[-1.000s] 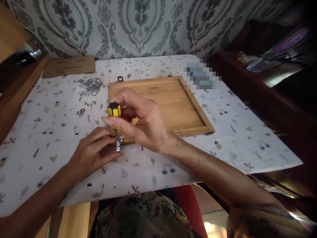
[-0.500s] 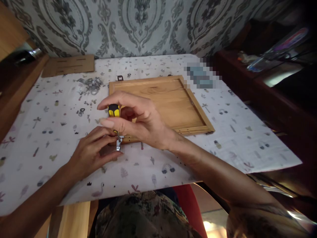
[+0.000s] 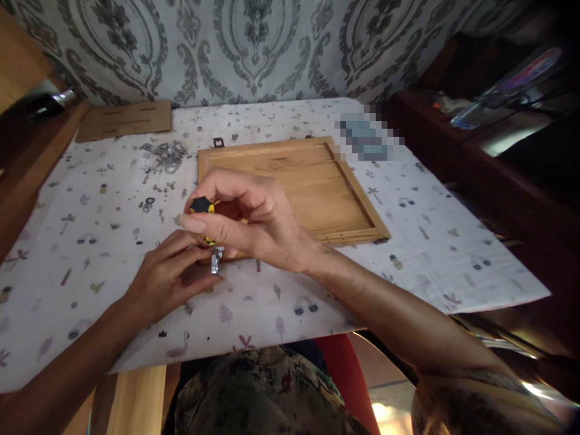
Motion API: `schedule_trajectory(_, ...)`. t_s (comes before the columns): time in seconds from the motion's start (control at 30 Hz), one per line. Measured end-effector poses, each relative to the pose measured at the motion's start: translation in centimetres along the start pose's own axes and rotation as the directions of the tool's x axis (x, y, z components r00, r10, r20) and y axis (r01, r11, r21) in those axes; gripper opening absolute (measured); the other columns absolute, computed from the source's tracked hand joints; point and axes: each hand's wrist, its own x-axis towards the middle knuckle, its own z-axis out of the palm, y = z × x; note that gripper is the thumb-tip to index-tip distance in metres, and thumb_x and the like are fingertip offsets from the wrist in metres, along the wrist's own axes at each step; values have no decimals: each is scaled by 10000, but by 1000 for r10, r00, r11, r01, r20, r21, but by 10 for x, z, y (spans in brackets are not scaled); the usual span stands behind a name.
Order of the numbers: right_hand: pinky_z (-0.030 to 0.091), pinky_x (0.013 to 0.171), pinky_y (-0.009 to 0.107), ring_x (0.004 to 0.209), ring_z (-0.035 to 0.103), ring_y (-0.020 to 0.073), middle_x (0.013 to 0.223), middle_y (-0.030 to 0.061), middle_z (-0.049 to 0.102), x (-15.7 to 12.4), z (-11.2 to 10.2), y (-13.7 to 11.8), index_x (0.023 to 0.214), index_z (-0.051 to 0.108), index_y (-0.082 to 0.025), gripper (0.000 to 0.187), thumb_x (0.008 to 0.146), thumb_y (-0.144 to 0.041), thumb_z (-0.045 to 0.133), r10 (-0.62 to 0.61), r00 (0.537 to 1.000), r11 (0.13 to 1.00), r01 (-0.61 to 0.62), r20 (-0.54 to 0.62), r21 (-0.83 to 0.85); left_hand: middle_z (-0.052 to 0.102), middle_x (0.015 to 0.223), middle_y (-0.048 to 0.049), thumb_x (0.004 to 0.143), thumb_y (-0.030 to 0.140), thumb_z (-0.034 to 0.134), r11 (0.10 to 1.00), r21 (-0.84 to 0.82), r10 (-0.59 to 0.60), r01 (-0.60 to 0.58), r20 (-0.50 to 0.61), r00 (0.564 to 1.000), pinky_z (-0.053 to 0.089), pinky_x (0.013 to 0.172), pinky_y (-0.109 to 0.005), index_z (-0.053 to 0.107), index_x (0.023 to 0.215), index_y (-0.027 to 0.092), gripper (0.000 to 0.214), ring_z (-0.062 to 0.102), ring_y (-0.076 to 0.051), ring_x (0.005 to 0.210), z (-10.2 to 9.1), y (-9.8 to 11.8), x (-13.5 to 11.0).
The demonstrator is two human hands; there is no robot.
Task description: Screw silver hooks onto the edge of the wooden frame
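In my right hand (image 3: 254, 220) is a screwdriver (image 3: 202, 205) with a black and yellow handle, gripped between thumb and fingers. Its lower end points down at a small shiny metal hinge (image 3: 216, 263) by the near left corner of the wooden frame. My left hand (image 3: 170, 266) pinches the hinge at that corner, thumb below and fingers above. The wooden framed panel (image 3: 308, 193) lies flat on the table, its left part hidden behind my right hand. The screwdriver's tip cannot be made out.
A pile of metal hardware (image 3: 168, 157) and loose small screws (image 3: 161, 211) lie left of the panel. Flat cardboard (image 3: 127, 119) rests at the back left. A dark metal piece (image 3: 218, 142) sits behind the panel. A blurred-out item (image 3: 367, 140) lies at the back right of the patterned tablecloth (image 3: 281, 308).
My right hand's fingers have closed around the screwdriver handle, which now tilts a little to the left. My left hand and the hinge have stayed nearly in place.
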Motion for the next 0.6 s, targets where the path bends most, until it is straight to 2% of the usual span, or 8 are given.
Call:
schedule_trajectory(0.1, 493, 476, 178, 572, 538, 79, 734, -36, 603, 2, -6, -2, 871, 622, -244, 296, 902, -533, 673, -6, 998, 999, 4, 55, 37, 688, 1088, -37, 967, 405, 652, 1000, -10, -9, 9, 2, 1000, 631, 837, -413, 623, 1130, 304, 194, 676, -234, 1007, 0, 0, 0)
schedule_trajectory(0.23, 512, 513, 178, 555, 557, 59, 814, -37, 651, 3, -14, -4, 1015, 654, -237, 195, 942, -416, 632, 10, 991, 996, -21, 130, 83, 688, 1095, -40, 950, 380, 679, 1000, -17, -14, 14, 6, 1000, 623, 844, -417, 631, 1136, 300, 208, 672, -238, 1020, 0, -1, -1)
schedule_trajectory(0.3, 512, 511, 179, 538, 555, 53, 815, -45, 650, 4, -14, -3, 1001, 651, -240, 172, 939, -399, 633, 12, 990, 995, -27, 142, 100, 687, 1094, -41, 947, 366, 683, 1000, -23, -15, 15, 8, 1000, 619, 845, -408, 632, 1129, 291, 204, 671, -234, 1016, 0, -1, -1)
schedule_trajectory(0.37, 506, 500, 184, 531, 544, 55, 802, -48, 642, 5, -12, -1, 956, 645, -245, 202, 922, -444, 654, 12, 993, 996, -23, 121, 87, 683, 1091, -42, 950, 374, 680, 1000, -24, -10, 10, 4, 1000, 617, 837, -396, 630, 1116, 281, 197, 673, -231, 1007, 0, -1, -1)
schedule_trajectory(0.53, 483, 488, 194, 629, 559, 92, 763, -39, 611, 4, -1, 6, 836, 626, -267, 338, 871, -600, 665, -23, 999, 999, 22, -46, -25, 679, 1076, -43, 966, 404, 658, 1000, 10, 6, -6, 7, 1000, 614, 850, -386, 625, 1084, 253, 195, 671, -224, 1005, 0, -1, 0)
schedule_trajectory(0.6, 468, 473, 197, 649, 558, 107, 713, -34, 574, 3, 1, 7, 775, 596, -271, 373, 854, -627, 673, -23, 996, 997, 17, -80, -71, 683, 1067, -37, 958, 405, 671, 1000, 13, 11, -11, 3, 1000, 614, 857, -383, 631, 1076, 252, 197, 670, -219, 1005, 0, -2, 0)
